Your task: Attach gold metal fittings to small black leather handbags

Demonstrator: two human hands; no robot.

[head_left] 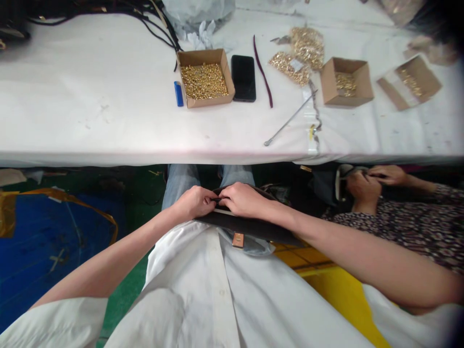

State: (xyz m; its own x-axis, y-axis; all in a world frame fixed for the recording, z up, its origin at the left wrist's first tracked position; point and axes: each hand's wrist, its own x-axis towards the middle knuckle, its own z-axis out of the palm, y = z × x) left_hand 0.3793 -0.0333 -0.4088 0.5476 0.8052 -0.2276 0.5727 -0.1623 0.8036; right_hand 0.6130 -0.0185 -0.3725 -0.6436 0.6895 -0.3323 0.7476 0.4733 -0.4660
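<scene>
A flat black leather-like bag (pixel 250 226) lies across my lap, its opening between my hands. My left hand (pixel 197 202) is closed, with thumb and finger pinching a thin black strip (pixel 216 199) at the bag's edge. From the other side my right hand (pixel 241 199) pinches the same spot, its fingers curled over and its wrist resting above the bag. The fingers hide most of the strip, so I cannot make out its shape. Below the bag hangs a copper-coloured metal tag (pixel 238 240) against clear plastic.
On the white table (pixel 126 121) stand a box of gold studs (pixel 205 81), a phone (pixel 243 78), a blue lighter (pixel 178 94), a metal rod (pixel 290 118), bags of gold parts (pixel 307 46) and another small box (pixel 347 82). A co-worker's hands (pixel 368 187) are at the right.
</scene>
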